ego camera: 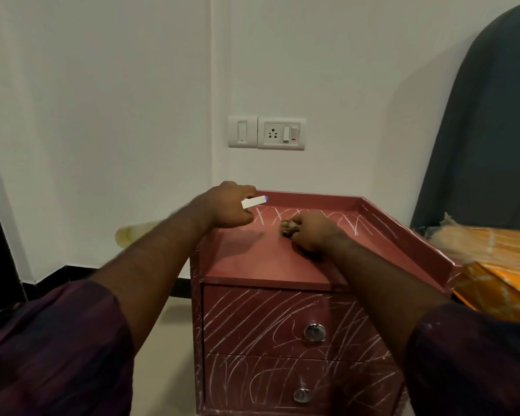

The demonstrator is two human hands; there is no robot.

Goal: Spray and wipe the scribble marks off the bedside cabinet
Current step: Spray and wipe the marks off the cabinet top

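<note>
Nearest, front face of bedside cabinet: two drawers, both heavily scribbled, not yet cleaned by the look of them. Top surface, front half: plain red, no marks visible. Mid surface: right hand curled round a small crumpled cloth, pressed to the top; soft and light, best bunched in the fingers. Left edge, toward the back: left hand gripping a white sprayer with blue tip; body hidden in the fist, probably light, slick plastic. Back edge: scribble marks in a row, partly covered by both hands; cloth material hard to make out
</note>
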